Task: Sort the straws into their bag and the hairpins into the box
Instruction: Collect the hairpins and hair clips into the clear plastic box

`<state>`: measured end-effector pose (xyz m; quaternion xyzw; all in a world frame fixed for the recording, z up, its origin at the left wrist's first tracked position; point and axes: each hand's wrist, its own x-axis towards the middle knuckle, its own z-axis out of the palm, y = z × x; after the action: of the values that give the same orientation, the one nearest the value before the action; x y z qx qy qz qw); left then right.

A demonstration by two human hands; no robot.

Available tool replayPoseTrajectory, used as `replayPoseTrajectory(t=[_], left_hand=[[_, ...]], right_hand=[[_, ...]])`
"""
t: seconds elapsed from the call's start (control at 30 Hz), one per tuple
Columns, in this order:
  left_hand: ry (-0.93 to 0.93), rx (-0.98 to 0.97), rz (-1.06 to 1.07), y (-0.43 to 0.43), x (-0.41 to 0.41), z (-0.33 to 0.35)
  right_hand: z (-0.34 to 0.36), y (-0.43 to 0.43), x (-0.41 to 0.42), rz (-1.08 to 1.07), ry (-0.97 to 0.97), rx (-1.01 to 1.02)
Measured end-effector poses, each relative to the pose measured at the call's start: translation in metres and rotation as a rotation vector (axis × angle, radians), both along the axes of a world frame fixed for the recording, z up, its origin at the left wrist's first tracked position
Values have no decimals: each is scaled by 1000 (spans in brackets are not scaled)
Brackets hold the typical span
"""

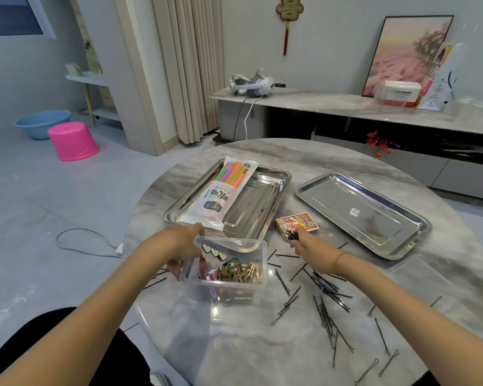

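Hairpins (pixel 326 291), thin black wire ones, lie strewn across the near right of the round tabletop (pixel 234 344), a glossy slab veined in grey like marble. Left hand (pixel 181 246) grips the left wall of a clear plastic box (pixel 234 285), thumb up at the rim and fingers curled down the side. This box is rectangular with rounded corners and open on top. It holds a jumble of fancier clips (pixel 234 270): gold metal bars, a green loop, something pink, and a strip of cream hearts (pixel 214 250) leaning at its far wall. A few more black pins lie on the tabletop just left of it.

Right hand (pixel 310 247) pinches a tight bundle of hairpins (pixel 293 235) at its fingertips, just in front of a small printed cardboard carton (pixel 299 224) that lies flat between the two trays.

Straw bag (pixel 223 196), a long soft plastic pouch in pink and white, has a clear window showing bright straws (pixel 232 174) in green, purple, orange and pink. It rests slantwise on the left tray (pixel 265 201), its near end over the rim. Both trays are shallow, rectangular stainless steel with rounded corners and mirror-bright surfaces; the right tray (pixel 374 218) bears a small white sticker (pixel 354 210) near its middle
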<state>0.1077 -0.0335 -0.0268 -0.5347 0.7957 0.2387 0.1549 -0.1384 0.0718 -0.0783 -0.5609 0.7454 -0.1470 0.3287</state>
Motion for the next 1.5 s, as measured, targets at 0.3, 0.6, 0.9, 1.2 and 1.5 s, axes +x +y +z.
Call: replayPoseTrajectory(t=[0.3,0.6,0.9,1.2,1.5], left_hand=[[725,-128,205,2,-22,-8],[1236,1073,678,26,-43,-17],[1212,1116,866,15,-43,-26],[1256,1079,977,16,-36,-24],[1063,801,695,5,-23,-21]], right_hand=[[35,-8,34,-102,-928,-71],[38,-44,89,-237,-1168,-115],[34,-52,101,-7,-505,-264],[19,-56,92,127,-418,-344],[12,-49,80,183,-319,-421]])
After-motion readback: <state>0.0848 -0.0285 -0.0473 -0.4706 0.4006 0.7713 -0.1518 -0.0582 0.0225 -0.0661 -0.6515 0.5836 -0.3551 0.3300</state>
